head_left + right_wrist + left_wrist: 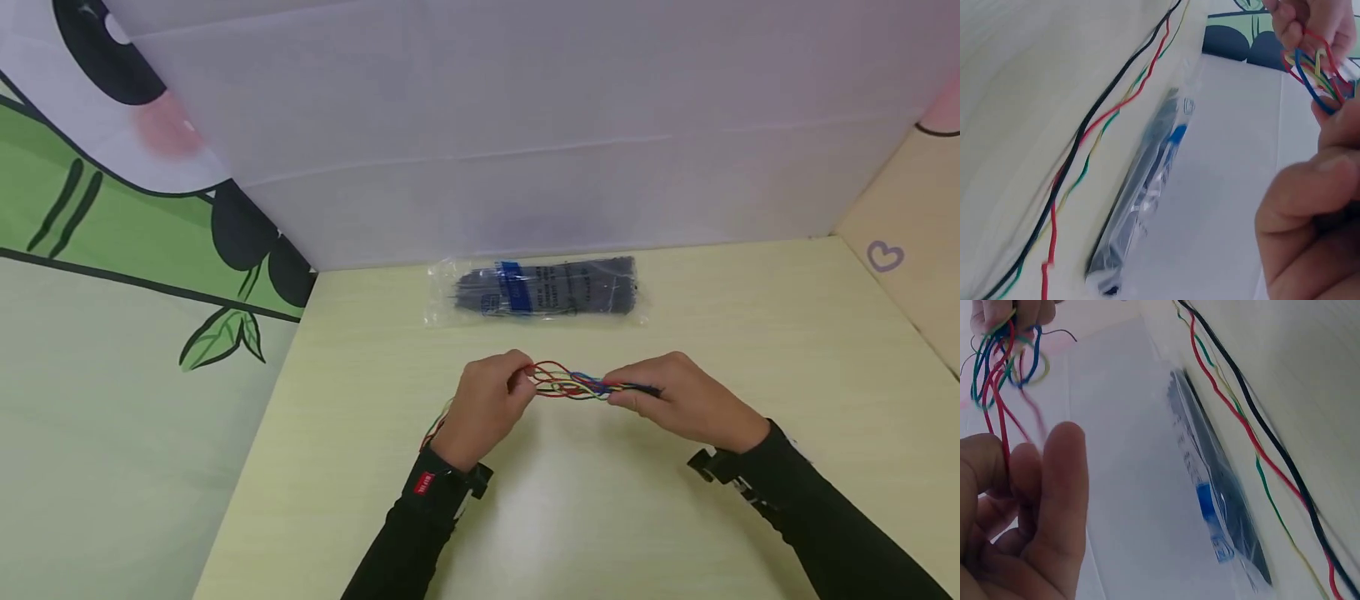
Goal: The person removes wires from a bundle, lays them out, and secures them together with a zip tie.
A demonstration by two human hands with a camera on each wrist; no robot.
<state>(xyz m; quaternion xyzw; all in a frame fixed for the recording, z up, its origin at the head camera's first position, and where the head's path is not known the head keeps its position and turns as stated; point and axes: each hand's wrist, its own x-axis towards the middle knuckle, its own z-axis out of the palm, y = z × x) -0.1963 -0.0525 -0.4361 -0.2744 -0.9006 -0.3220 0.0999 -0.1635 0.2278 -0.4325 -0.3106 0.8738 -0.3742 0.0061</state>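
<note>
A bundle of thin coloured wires, red, blue, green, yellow and black, stretches between the two hands above the table. My left hand pinches its left part; in the left wrist view red strands run down to those fingers. At the other side, my right hand grips the gathered bundle between thumb and fingers, with dark ends showing along the palm. Loose loops spread out between the hands. A few more strands show beside the left wrist.
Beyond the hands, a clear plastic bag of dark, thin sticks with a blue label lies on the pale table. A white wall sheet rises behind it. Black, red and green-yellow strands cross both wrist views.
</note>
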